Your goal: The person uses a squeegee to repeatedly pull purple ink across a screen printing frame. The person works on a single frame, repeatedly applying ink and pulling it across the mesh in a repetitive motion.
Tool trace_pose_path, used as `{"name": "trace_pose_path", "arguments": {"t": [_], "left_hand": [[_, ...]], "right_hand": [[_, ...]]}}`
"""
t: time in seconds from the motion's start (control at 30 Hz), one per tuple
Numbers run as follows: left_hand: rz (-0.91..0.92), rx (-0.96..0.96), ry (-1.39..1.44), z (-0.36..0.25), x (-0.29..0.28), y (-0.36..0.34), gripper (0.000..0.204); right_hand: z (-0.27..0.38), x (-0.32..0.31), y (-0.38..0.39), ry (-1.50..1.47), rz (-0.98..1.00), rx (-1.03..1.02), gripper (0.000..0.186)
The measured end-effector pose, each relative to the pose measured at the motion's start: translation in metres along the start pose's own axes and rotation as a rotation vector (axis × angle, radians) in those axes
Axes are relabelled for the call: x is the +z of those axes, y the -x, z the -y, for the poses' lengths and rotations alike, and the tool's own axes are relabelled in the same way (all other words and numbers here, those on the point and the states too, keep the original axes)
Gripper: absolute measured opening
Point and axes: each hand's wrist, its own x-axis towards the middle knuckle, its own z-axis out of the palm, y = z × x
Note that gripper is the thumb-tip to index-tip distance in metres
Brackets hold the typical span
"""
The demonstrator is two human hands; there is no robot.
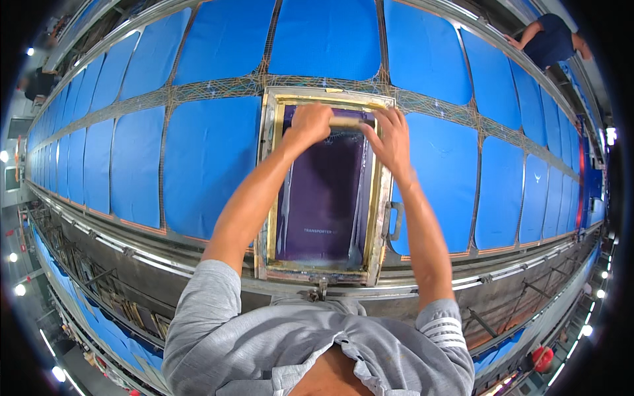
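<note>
My left hand (310,125) is closed on a pale squeegee bar (346,121) lying crosswise near the far end of a screen printing frame (263,171). My right hand (391,142) is at the bar's right end, fingers bent and apart, its thumb near or touching the bar. Inside the metal frame, with its yellowish border, is a dark purple screen (320,191) with a small pale design and lettering. The frame sits between blue sheets (205,165) laid in two long rows on the printing table, and has a metal handle (397,221) on its right side.
A metal rail (139,251) runs along the table's near edge, below which are racks (522,297). Another person in dark clothing (548,41) works at the far right edge. A second person (39,82) shows at the far left. A red rounded object (543,358) is low on the right.
</note>
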Motion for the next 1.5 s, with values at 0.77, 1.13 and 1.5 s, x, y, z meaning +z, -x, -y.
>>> {"name": "trace_pose_path", "arguments": {"t": [0.77, 1.13, 1.5], "left_hand": [[0.023, 0.033, 0.183, -0.082, 0.069, 0.309, 0.010], [0.108, 0.032, 0.029, -0.016, 0.009, 0.092, 0.012], [0.040, -0.004, -0.054, 0.019, 0.001, -0.030, 0.018]], "right_hand": [[0.156, -0.021, 0.238, 0.032, 0.595, -0.034, 0.014], [0.056, 0.034, 0.045, 0.220, 0.619, 0.017, 0.013], [-0.003, 0.068, -0.063, 0.239, 0.541, -0.014, 0.017]]}}
